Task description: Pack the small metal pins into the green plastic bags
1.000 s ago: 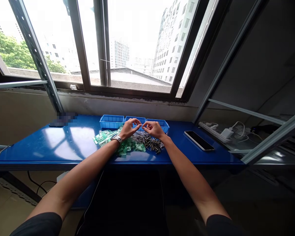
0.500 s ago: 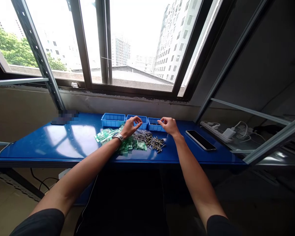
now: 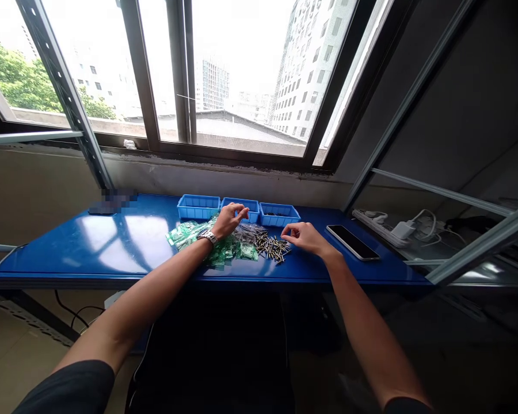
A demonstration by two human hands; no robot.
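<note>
My left hand [image 3: 231,218] hangs in front of the middle of 3 blue bins [image 3: 198,213], which stand side by side along the far edge of the table [image 3: 82,259]. Its thumb and fingers curl toward each other; I cannot tell whether they pinch anything. My right hand [image 3: 304,236] is just beside the pile of thin metal pieces [image 3: 276,249], fingers bent in toward the thumb, and I cannot tell whether the tips meet. That pile lies toward the table's near edge, next to clear bags [image 3: 248,232] and green packets [image 3: 185,234]. A phone [image 3: 353,242] lies near the table's right edge.
</note>
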